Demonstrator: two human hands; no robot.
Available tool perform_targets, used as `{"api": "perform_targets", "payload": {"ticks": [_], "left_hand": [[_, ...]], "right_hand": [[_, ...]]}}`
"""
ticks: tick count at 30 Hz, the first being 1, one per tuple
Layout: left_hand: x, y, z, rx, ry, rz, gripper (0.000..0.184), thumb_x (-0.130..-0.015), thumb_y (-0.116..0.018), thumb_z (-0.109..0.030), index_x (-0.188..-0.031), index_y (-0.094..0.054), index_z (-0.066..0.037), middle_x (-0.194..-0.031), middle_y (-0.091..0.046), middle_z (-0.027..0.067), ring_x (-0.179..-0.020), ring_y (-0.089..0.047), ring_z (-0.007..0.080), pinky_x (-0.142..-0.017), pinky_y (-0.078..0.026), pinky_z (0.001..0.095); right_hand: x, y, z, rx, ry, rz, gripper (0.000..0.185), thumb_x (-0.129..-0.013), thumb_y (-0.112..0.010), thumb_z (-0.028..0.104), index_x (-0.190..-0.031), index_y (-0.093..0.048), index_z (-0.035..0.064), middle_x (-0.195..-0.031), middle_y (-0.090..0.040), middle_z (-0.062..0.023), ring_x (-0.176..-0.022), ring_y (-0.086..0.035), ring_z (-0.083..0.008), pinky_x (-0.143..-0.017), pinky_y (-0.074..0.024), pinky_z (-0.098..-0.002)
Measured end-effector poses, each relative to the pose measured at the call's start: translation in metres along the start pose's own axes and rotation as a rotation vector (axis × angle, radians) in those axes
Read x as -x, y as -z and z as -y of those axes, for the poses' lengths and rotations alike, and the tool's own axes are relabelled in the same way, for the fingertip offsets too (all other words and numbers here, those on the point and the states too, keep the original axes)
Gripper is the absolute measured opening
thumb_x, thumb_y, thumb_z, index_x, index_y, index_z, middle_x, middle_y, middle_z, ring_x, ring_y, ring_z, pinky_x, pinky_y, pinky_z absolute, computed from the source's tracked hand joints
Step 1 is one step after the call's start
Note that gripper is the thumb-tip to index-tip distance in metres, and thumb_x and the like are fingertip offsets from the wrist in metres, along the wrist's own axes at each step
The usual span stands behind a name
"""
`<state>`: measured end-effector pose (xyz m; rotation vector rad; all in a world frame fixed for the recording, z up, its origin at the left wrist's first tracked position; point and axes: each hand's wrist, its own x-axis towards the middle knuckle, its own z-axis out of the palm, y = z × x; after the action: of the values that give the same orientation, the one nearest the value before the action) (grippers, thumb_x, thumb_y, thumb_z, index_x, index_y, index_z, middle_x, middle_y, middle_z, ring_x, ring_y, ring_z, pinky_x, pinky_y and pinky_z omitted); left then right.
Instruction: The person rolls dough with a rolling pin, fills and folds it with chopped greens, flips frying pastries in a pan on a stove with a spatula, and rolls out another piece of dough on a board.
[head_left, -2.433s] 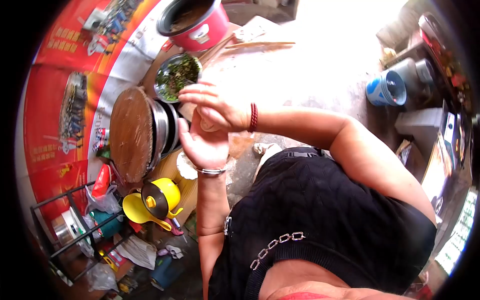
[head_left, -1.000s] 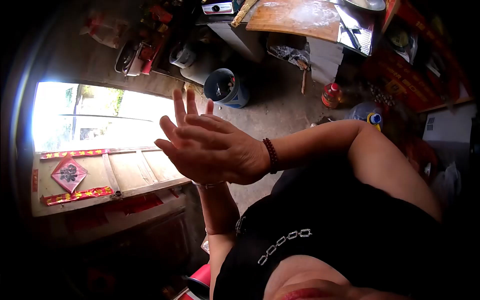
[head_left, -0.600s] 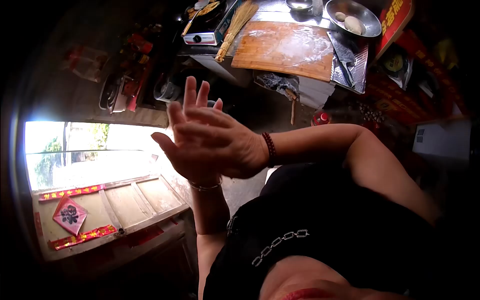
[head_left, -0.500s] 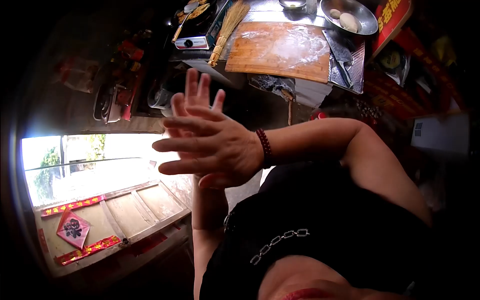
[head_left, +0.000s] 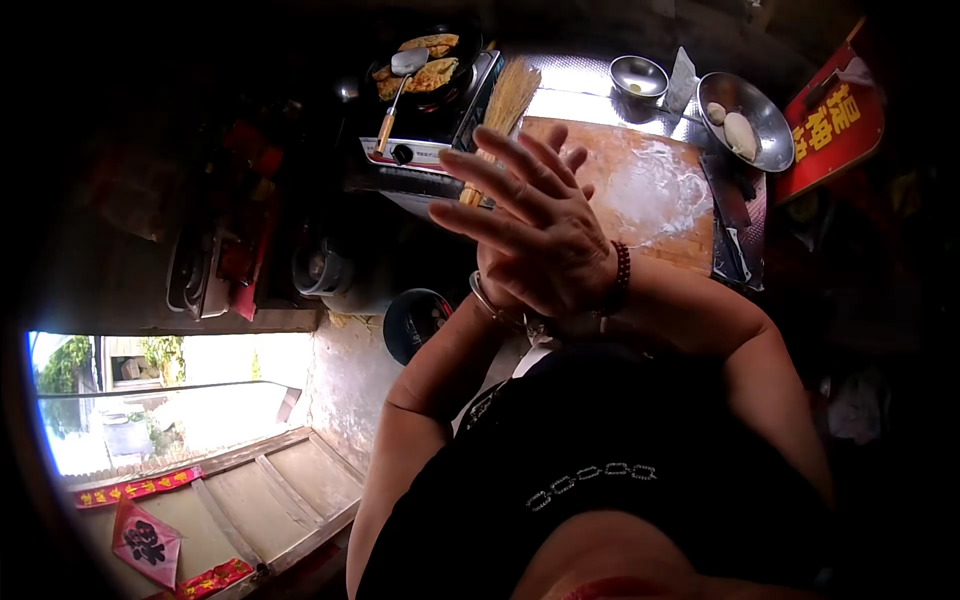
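Note:
My right hand (head_left: 545, 225), with a dark beaded bracelet at the wrist, lies over my left hand (head_left: 497, 278). Palms face each other and appear to touch; the fingers are spread and I see nothing held. Most of the left hand is hidden behind the right, with some fingertips and a silver bangle (head_left: 482, 297) showing. Beyond them lies a floured wooden board (head_left: 690, 243), partly covered from view by the hands. A straw brush (head_left: 514, 95) stands at the board's left edge, behind the fingers. Dark-bladed knives (head_left: 728, 195) lie along its right side.
A gas stove (head_left: 425, 157) at the back left carries a frying pan (head_left: 462, 75) with browned flatbreads (head_left: 433, 76) and a spatula (head_left: 409, 62). Small bowl (head_left: 638, 77) and metal basin (head_left: 775, 125) with dough pieces (head_left: 740, 135) stand behind the board. A bucket (head_left: 410, 325) is below.
My hands have moved right and up in the view, and the right hand covers more of the left. The head view has shifted, so the board and stove appear lower and further right.

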<state>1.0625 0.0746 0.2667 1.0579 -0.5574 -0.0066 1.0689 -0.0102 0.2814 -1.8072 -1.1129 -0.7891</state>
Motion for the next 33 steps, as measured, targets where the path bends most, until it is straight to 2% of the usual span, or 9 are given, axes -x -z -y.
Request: {"api": "perform_targets", "payload": {"ticks": [2,6,9,12,15,18,25,28,33], "left_hand": [[-0.024,0.03,-0.011,-1.008,-0.11,0.191,0.057,-0.102,-0.033,-0.038,-0.15,-0.024,-0.007,-0.153,-0.028,0.0177,-0.139,-0.035,0.0292,-0.113,-0.031,0.0384],[-0.028,0.054,0.008,0.174,0.39,0.025,0.063,-0.102,-0.02,-0.05,-0.148,-0.029,-0.008,-0.156,-0.024,0.016,-0.143,-0.025,0.0315,-0.117,-0.022,0.0412],[-0.06,0.079,0.017,-0.106,0.145,0.074,0.073,-0.099,-0.023,-0.055,-0.152,-0.017,-0.006,-0.158,-0.015,0.0185,-0.143,-0.022,0.0336,-0.114,-0.022,0.05],[-0.089,0.079,0.03,-0.066,0.066,-0.063,0.084,-0.094,-0.018,-0.069,-0.151,-0.021,-0.008,-0.157,-0.013,0.0187,-0.144,-0.019,0.0357,-0.114,-0.016,0.0577],[-0.089,0.077,0.058,-0.011,0.154,-0.06,0.072,-0.099,-0.019,-0.06,-0.145,-0.026,-0.005,-0.151,-0.027,0.0185,-0.139,-0.029,0.031,-0.114,-0.022,0.0482],[-0.077,0.07,0.082,-0.147,0.286,0.027,0.054,-0.105,-0.024,-0.043,-0.138,-0.034,-0.002,-0.142,-0.04,0.0162,-0.128,-0.043,0.0228,-0.108,-0.033,0.0327],[-0.041,0.112,0.186,-0.302,0.624,-0.009,0.044,-0.104,-0.042,-0.036,-0.128,-0.051,0.0,-0.122,-0.056,0.008,-0.113,-0.051,0.0155,-0.097,-0.04,0.0305],[-0.033,0.138,0.211,-0.547,0.633,-0.065,0.042,-0.103,-0.045,-0.032,-0.123,-0.054,0.004,-0.116,-0.059,0.0091,-0.108,-0.052,0.0146,-0.094,-0.041,0.0286],[-0.036,0.142,0.225,-0.619,0.672,-0.095,0.043,-0.103,-0.046,-0.031,-0.12,-0.055,0.007,-0.11,-0.063,0.0134,-0.104,-0.056,0.0151,-0.093,-0.043,0.0284]], "right_hand": [[-0.035,0.002,-0.035,-0.037,-0.06,-0.062,0.053,-0.098,-0.035,0.05,-0.141,-0.047,0.0209,-0.153,-0.033,-0.0135,-0.145,-0.022,-0.0329,-0.114,-0.0192,-0.0537],[-0.007,-0.02,-0.077,-0.151,-0.251,-0.297,0.045,-0.097,-0.042,0.029,-0.138,-0.05,0.0127,-0.148,-0.035,-0.0221,-0.142,-0.025,-0.0399,-0.113,-0.0276,-0.0471],[0.014,-0.076,-0.053,-0.438,-0.341,-0.549,0.043,-0.092,-0.049,0.01,-0.135,-0.052,0.0058,-0.141,-0.041,-0.0236,-0.137,-0.035,-0.0385,-0.11,-0.032,-0.0451],[0.006,-0.047,-0.05,-0.018,-0.416,-0.239,0.044,-0.087,-0.052,-0.003,-0.132,-0.051,0.0009,-0.128,-0.05,-0.0217,-0.123,-0.048,-0.0363,-0.103,-0.039,-0.0419],[0.015,-0.039,-0.091,0.054,-0.304,-0.253,0.042,-0.087,-0.052,-0.004,-0.13,-0.05,-0.002,-0.118,-0.055,-0.0198,-0.107,-0.055,-0.0331,-0.095,-0.044,-0.0396],[0.042,-0.03,-0.127,0.041,-0.503,-0.294,0.047,-0.086,-0.057,-0.002,-0.132,-0.048,0.0015,-0.11,-0.059,-0.017,-0.101,-0.058,-0.0312,-0.089,-0.0475,-0.0387],[0.192,0.005,-0.22,0.651,-0.686,0.149,0.051,-0.084,-0.066,0.009,-0.132,-0.048,0.0056,-0.119,-0.059,-0.0159,-0.112,-0.055,-0.0349,-0.098,-0.044,-0.0426],[0.229,0.016,-0.22,0.408,-1.011,0.112,0.043,-0.09,-0.061,0.017,-0.13,-0.05,0.0044,-0.128,-0.055,-0.0169,-0.121,-0.05,-0.0356,-0.104,-0.0393,-0.0415],[0.239,0.049,-0.267,0.547,-1.099,-0.283,0.039,-0.097,-0.05,0.024,-0.129,-0.052,0.0022,-0.135,-0.051,-0.0188,-0.127,-0.045,-0.0353,-0.108,-0.0355,-0.0401]]}}
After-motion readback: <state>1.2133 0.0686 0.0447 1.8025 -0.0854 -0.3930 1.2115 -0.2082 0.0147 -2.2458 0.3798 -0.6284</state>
